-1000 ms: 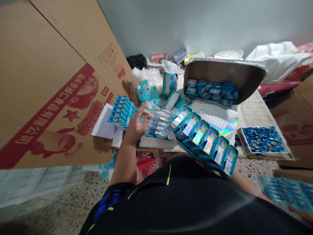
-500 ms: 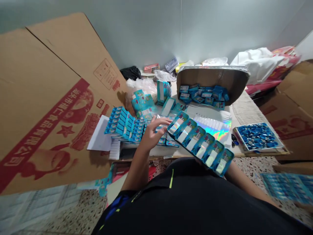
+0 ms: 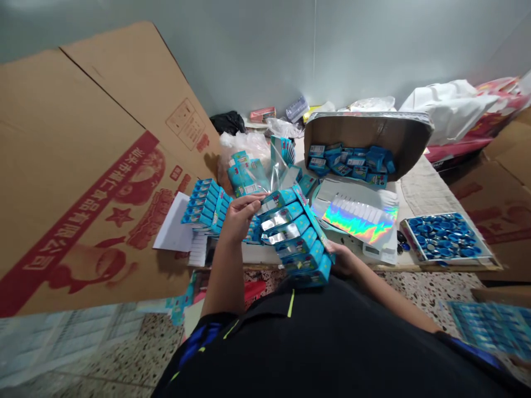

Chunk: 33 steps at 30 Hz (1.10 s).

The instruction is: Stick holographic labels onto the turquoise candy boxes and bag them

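A row of small turquoise boxes [image 3: 296,240] is tilted in front of my chest, its shiny side faces catching the light. At the row's far left end, my left hand [image 3: 243,214] is closed, thumb and fingers pinching the edge. My right hand [image 3: 341,258] grips the near right side, its fingers partly hidden behind the boxes. Clear plastic film [image 3: 279,170] stands up by the row's far end; I cannot tell if it is attached. To the left lie stacked rows of similar boxes [image 3: 203,204], partly behind my left forearm.
An open carton [image 3: 369,130] holding loose turquoise boxes stands at the back. Shiny holographic sheets [image 3: 357,218] lie before it. On the right is a white tray [image 3: 418,254] of blue round pieces. A large cardboard box [image 3: 83,127] rises on the left.
The row of boxes has turned from its windowed fronts to its side faces and moved left. My left hand has shifted slightly left and down; my right hand has come into view.
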Each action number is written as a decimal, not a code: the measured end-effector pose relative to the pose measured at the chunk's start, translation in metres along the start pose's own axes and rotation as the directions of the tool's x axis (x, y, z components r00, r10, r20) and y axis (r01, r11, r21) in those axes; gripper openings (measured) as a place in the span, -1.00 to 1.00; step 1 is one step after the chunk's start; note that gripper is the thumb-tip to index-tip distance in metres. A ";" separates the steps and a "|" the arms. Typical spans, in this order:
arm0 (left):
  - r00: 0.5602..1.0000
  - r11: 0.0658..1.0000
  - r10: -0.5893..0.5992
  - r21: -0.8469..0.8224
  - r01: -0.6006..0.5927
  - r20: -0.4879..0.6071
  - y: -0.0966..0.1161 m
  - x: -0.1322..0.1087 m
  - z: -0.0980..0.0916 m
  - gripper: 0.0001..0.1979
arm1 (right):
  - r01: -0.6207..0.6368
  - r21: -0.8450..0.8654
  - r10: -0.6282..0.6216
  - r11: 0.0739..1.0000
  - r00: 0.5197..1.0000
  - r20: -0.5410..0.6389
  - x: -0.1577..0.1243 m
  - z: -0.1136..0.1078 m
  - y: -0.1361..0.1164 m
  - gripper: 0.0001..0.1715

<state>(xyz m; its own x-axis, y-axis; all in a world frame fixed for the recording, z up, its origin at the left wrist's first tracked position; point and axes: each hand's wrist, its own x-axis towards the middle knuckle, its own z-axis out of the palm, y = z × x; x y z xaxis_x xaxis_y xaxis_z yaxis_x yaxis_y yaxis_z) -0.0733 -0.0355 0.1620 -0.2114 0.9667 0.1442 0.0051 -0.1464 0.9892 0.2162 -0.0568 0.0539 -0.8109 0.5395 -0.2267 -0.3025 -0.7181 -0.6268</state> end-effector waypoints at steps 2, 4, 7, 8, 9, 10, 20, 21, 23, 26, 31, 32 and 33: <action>0.998 0.997 0.065 0.035 -0.066 0.021 0.013 0.000 0.001 -0.76 | -0.030 0.028 0.028 0.999 0.997 0.067 0.012 0.004 0.003 -0.28; 0.989 0.984 0.138 0.108 -0.142 0.043 0.025 -0.003 0.006 -0.81 | -0.096 0.024 0.092 0.995 0.988 0.122 0.022 0.008 0.002 -0.25; 0.970 0.952 0.234 0.189 -0.241 0.062 0.038 -0.009 0.016 -0.86 | -0.166 -0.012 0.167 0.986 0.978 0.125 0.032 0.013 -0.003 -0.17; 0.964 0.942 0.258 0.204 -0.267 0.067 0.041 -0.010 0.019 -0.89 | -0.166 -0.019 0.167 0.986 0.979 0.118 0.035 0.014 -0.004 -0.12; 0.957 0.933 0.282 0.213 -0.290 0.069 0.043 -0.010 0.022 -0.91 | -0.156 -0.025 0.158 0.987 0.981 0.114 0.036 0.015 -0.006 -0.09; 0.951 0.926 0.300 0.218 -0.309 0.074 0.044 -0.010 0.025 -0.93 | -0.138 -0.027 0.140 0.990 0.984 0.110 0.038 0.017 -0.007 -0.07; 0.837 0.533 0.531 0.716 -0.452 0.132 0.068 -0.024 0.049 -0.85 | 0.220 -0.135 -0.218 0.966 0.976 0.027 0.050 0.035 -0.028 -0.06; 0.811 0.450 0.553 0.750 -0.484 0.192 0.069 -0.026 0.049 -0.85 | 0.238 -0.170 -0.239 0.956 0.971 0.015 0.051 0.035 -0.032 -0.06; 0.765 0.340 0.574 0.765 -0.547 0.292 0.069 -0.029 0.049 -0.86 | 0.231 -0.213 -0.239 0.950 0.971 -0.013 0.052 0.035 -0.037 -0.10; 0.707 0.288 0.623 0.742 -0.605 0.335 0.065 -0.035 0.045 -0.86 | 0.224 -0.198 -0.235 0.954 0.971 -0.034 0.053 0.037 -0.042 -0.21; 0.762 0.383 0.545 0.705 -0.597 0.349 0.064 -0.046 0.037 -0.83 | 0.305 -0.226 -0.333 0.925 0.937 -0.103 0.053 0.045 -0.042 -0.39; 0.793 0.446 0.513 0.688 -0.573 0.328 0.065 -0.048 0.036 -0.83 | 0.313 -0.235 -0.347 0.920 0.930 -0.120 0.052 0.046 -0.042 -0.40; 0.822 0.510 0.486 0.667 -0.543 0.297 0.065 -0.050 0.036 -0.84 | 0.318 -0.246 -0.357 0.916 0.924 -0.133 0.052 0.047 -0.042 -0.41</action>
<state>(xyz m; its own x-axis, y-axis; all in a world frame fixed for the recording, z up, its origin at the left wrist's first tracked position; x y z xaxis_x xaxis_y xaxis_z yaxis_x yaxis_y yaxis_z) -0.0277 -0.0857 0.2202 0.1187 0.7857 0.6071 0.7694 -0.4592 0.4439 0.1634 -0.0197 0.1039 -0.5749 0.8138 -0.0849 -0.4119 -0.3775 -0.8294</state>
